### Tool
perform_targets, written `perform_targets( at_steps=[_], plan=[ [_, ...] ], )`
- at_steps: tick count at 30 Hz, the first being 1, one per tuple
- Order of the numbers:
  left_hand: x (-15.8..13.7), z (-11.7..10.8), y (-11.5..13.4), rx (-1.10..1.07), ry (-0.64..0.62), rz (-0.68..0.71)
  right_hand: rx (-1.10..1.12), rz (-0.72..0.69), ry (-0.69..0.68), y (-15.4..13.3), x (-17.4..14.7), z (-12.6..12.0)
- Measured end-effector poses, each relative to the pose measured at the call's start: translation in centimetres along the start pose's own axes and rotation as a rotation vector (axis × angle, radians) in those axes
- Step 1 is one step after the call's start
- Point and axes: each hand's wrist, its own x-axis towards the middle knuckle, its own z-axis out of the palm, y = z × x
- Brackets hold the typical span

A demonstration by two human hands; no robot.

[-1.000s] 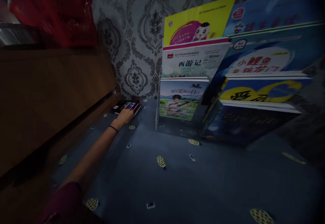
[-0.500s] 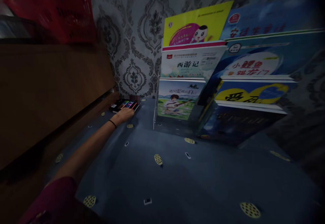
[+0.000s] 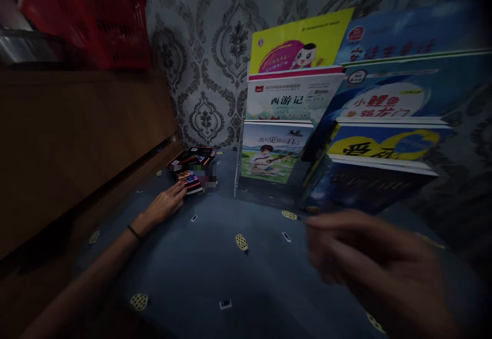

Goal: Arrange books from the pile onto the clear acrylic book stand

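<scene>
My left hand [image 3: 168, 205] grips the near edge of a dark book [image 3: 189, 180] with a colourful picture on its cover. That book is tilted off a small pile of black books [image 3: 198, 155] by the wall and partly covers them. Closer to the camera, my right hand [image 3: 369, 262] hovers over the right side of the table, blurred by motion. Its fingers look bent, but their grip is smeared. Behind it stands a clear book rack [image 3: 255, 188] with a dark blue book [image 3: 361, 183] in its lowest right row.
Several more books fill the rack, among them a yellow one [image 3: 300, 39] and one showing a guitar player [image 3: 271, 154]. A patterned blue cloth [image 3: 184, 288] covers the table. At left, a red basket [image 3: 92, 21] stands on a wooden cabinet [image 3: 77, 139].
My left hand has drawn back toward me and left, bringing the dark book away from the pile at an angle. My right hand has come into view at the lower right.
</scene>
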Motion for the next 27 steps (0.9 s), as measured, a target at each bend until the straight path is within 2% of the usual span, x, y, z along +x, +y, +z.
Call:
perform_targets(
  at_steps=[2,4,7,11,14,18,23,27],
  plan=[
    [-3.2,0.1,1.2,-0.092,0.133,0.059,0.02,0.011,-0.102,0.9,2.1,2.2],
    [-5.7,-0.2,3.1,-0.162,0.203,0.105,-0.043,0.079,-0.184,2.5,3.2,4.5],
    [-8.4,-1.7,6.6,-0.265,0.201,0.159,-0.154,0.096,-0.281,5.8,3.3,7.4],
    [-10.2,-3.6,10.9,-0.345,0.183,0.212,-0.217,-0.004,-0.409,9.1,2.6,10.2],
    [-10.3,-4.7,12.7,-0.335,0.1,0.239,-0.298,-0.066,-0.497,10.4,2.2,12.0],
    [-8.7,-5.5,12.8,-0.456,-0.028,0.232,-0.401,-0.154,-0.592,11.2,2.2,14.9],
    [-6.3,-4.4,12.2,-0.492,0.042,-0.012,-0.507,-0.183,-0.705,11.5,4.1,17.8],
    [-5.5,-3.1,12.3,-0.395,0.062,-0.058,-0.586,-0.204,-0.793,11.4,5.6,18.3]
  ],
)
